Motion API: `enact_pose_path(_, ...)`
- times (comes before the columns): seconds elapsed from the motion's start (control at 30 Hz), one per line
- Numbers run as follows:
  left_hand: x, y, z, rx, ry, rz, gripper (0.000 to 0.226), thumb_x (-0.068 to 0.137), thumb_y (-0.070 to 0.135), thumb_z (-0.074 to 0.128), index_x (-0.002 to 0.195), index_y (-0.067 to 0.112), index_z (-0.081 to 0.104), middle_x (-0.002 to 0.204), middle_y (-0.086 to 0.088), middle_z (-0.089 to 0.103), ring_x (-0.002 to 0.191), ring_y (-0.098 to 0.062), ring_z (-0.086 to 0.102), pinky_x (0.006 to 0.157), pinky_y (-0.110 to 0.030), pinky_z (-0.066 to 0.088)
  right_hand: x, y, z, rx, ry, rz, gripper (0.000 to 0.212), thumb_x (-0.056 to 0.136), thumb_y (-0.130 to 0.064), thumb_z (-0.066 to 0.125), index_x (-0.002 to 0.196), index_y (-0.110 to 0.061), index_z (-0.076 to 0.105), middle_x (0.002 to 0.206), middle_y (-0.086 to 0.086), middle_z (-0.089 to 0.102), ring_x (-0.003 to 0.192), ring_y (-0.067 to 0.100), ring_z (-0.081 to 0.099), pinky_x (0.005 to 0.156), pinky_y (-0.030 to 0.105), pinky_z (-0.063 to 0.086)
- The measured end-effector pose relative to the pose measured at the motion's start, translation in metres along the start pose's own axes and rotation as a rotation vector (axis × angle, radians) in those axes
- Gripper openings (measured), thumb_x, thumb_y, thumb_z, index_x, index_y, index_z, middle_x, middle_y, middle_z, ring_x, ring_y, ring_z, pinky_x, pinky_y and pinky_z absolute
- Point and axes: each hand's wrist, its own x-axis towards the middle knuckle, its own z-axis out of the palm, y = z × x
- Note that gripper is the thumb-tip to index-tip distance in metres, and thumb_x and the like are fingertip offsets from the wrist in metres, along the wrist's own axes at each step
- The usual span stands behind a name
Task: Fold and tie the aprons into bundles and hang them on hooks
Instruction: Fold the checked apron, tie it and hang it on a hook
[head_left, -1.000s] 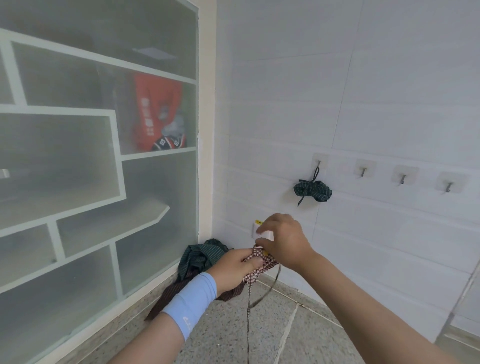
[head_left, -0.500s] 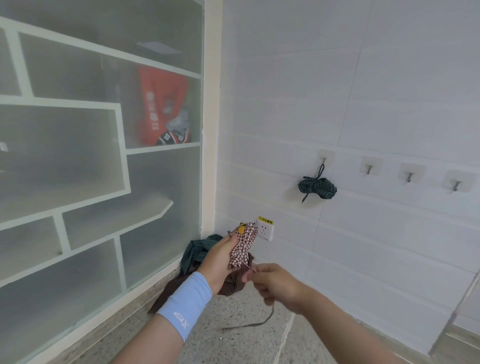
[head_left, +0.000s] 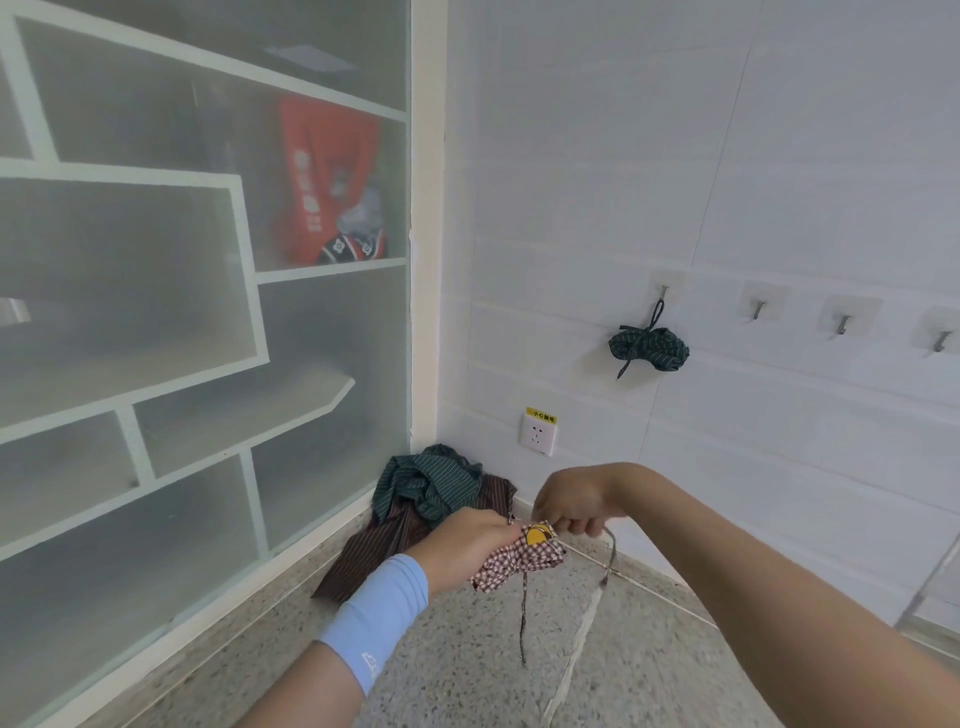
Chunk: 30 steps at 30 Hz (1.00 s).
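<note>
Striped aprons (head_left: 431, 493) lie heaped in the corner, likely awaiting folding. The left hand (head_left: 462, 545) grips the checked bundle (head_left: 519, 564) to keep it compact while the right hand (head_left: 571, 506) pinches its strap (head_left: 612, 551), seemingly to tie it. A green bundle (head_left: 649, 345) hangs from a hook (head_left: 664, 292).

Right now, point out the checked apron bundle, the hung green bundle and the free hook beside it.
checked apron bundle (head_left: 511, 564), head view, folded cloth
hung green bundle (head_left: 652, 348), head view, roll's middle
free hook (head_left: 759, 309), head view, metal prong
</note>
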Motion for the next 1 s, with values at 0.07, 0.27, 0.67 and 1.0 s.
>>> enact_pose_path(0.07,0.003,-0.006,0.004,0.165,0.078,0.010,0.040,0.095,0.040,0.055,0.065,0.015,0.051,0.077,-0.002,0.053,0.076,-0.014,0.051,0.071,-0.031,0.035,0.002,-0.013,0.000,-0.283,0.145,-0.008,0.017,0.095,-0.013,0.051,0.077,-0.013,0.051,0.066,0.002,0.041,0.053,0.017,0.033,0.048,0.026,0.027)
enact_pose_path(0.27,0.015,-0.018,0.001,0.238,0.164,-0.033,0.038,0.097,0.029,0.046,0.062,0.015,0.040,0.066,-0.005,0.045,0.065,-0.016,0.042,0.061,-0.031,0.026,0.009,-0.039,0.022,-0.758,0.476,-0.163,0.029,0.096,-0.016,0.046,0.070,-0.009,0.057,0.070,0.006,0.055,0.064,0.021,0.049,0.057,0.031,0.041)
enact_pose_path(0.67,0.048,-0.039,-0.010,-0.663,0.380,-0.307,0.029,0.100,0.034,0.050,0.102,0.016,0.072,0.103,-0.005,0.073,0.095,-0.021,0.064,0.079,-0.032,0.047,0.037,-0.015,0.075,-0.426,0.666,-0.376,0.016,0.094,-0.002,0.045,0.087,-0.014,0.050,0.085,0.003,0.054,0.079,0.023,0.053,0.068,0.033,0.042)
enact_pose_path(1.0,0.067,-0.075,-0.005,-0.450,0.183,-0.065,0.027,0.102,0.028,0.050,0.125,0.034,0.064,0.119,0.010,0.070,0.112,-0.005,0.064,0.096,-0.027,0.050,0.075,0.032,0.062,0.487,0.384,-0.116,0.016,0.097,-0.013,0.055,0.099,-0.010,0.070,0.086,0.005,0.077,0.064,0.020,0.069,0.048,0.023,0.043)
